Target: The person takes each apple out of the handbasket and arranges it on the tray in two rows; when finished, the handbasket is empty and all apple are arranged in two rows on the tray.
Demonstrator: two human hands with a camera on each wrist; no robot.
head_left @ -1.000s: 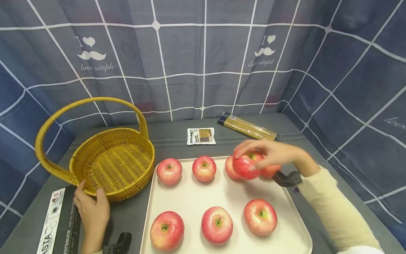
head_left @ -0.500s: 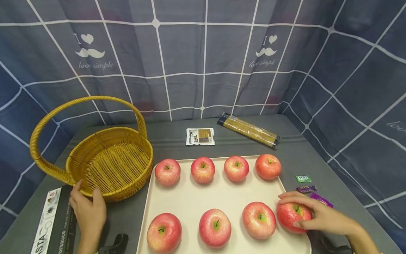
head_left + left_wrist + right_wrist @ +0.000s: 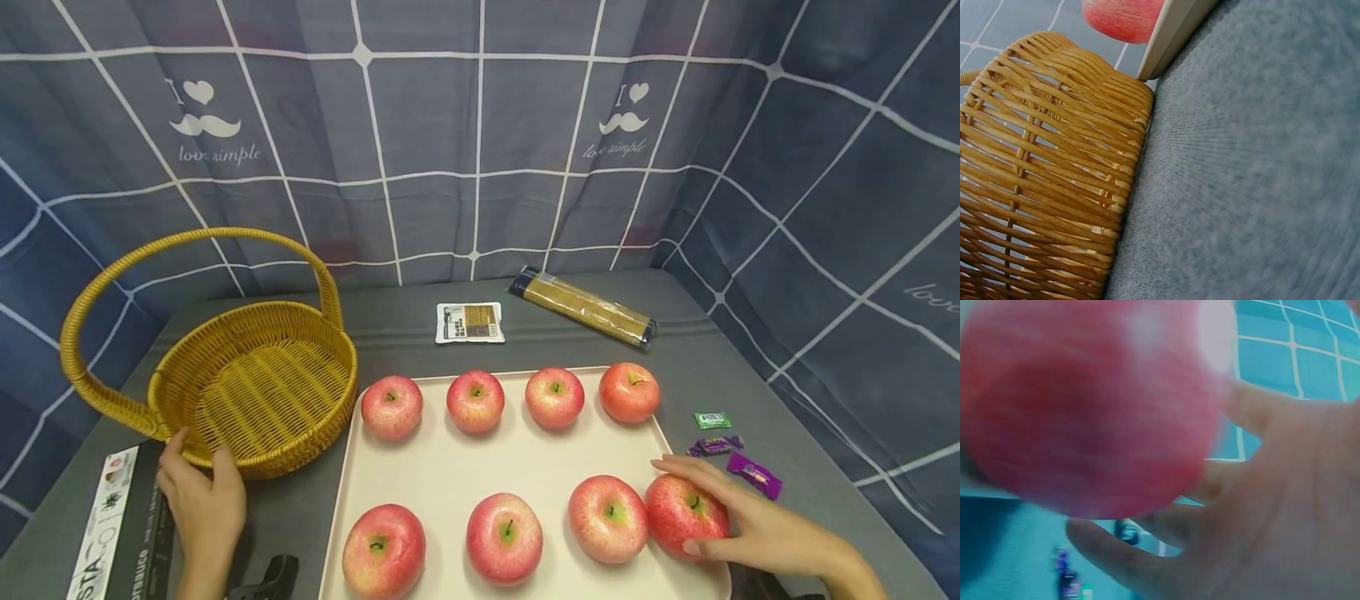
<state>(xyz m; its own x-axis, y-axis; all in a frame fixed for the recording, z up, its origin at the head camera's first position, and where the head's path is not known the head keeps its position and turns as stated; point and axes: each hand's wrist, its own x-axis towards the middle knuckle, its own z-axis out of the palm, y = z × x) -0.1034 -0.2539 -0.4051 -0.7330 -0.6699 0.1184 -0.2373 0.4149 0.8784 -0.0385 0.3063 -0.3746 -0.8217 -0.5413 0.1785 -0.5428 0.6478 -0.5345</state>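
At the left of the head view stands a yellow wicker basket (image 3: 277,450) with a tall handle and nothing inside. My left hand (image 3: 201,508) grips its near rim; the left wrist view shows the basket's woven side (image 3: 1054,169) but no fingers. On the right, my right hand (image 3: 765,529) holds a red apple (image 3: 684,512) at the front right corner of a cream tray (image 3: 450,467). Its fingers lie along the far side and the thumb on the near side. In the right wrist view that apple (image 3: 1091,406) fills the upper left, with fingers (image 3: 1116,556) around it.
Several apples stand in two rows on the tray, one of them (image 3: 607,518) beside the held apple. Behind lie a white packet (image 3: 470,323) and a spaghetti pack (image 3: 583,307). Small wrapped candies (image 3: 753,475) lie right of the tray, and a pasta box (image 3: 123,521) is at left.
My right hand has carried the apple from above the back right of the tray down to its front right corner. The left hand has stayed at the basket rim.
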